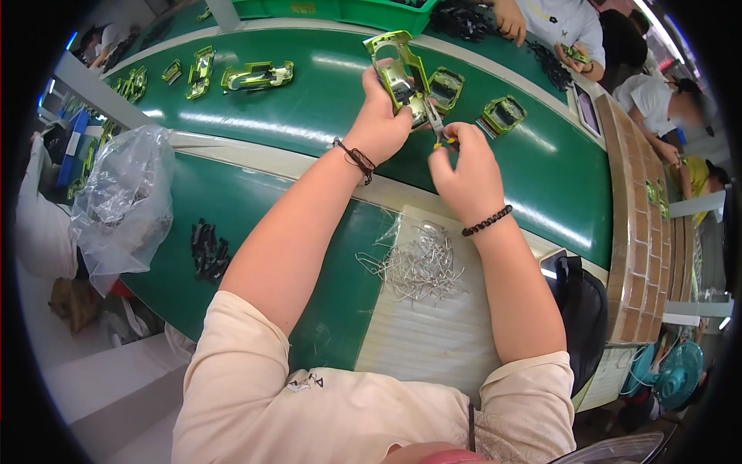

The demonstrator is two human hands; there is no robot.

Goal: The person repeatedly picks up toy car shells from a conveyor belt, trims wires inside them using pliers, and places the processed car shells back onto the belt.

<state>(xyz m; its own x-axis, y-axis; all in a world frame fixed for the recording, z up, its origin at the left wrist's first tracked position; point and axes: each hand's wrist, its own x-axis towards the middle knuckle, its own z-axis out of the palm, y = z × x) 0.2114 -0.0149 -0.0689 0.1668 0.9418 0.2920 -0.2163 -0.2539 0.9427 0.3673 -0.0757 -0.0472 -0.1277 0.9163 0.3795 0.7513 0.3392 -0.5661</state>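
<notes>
My left hand (380,120) grips a shiny green plastic toy car body (403,71), raised and tilted over the green work surface. In my right hand (469,172) is a pair of pliers (435,120) with yellow and black handles. The plier jaws meet the lower end of the car body; whether they pinch a part there is too small to tell. Just behind my hands, another green car part (446,87) lies on the surface, and a similar one (504,115) sits further right. Nearer to me is a tangled heap of bent metal wires (421,264).
More green car bodies (258,76) lie at the left. Small black parts (209,251) and a clear plastic bag (127,197) are at the near left. A green bin (371,11) stands at the back. Across the surface, a co-worker's hand (510,21) is near black parts. Stacked cardboard (638,232) borders the right.
</notes>
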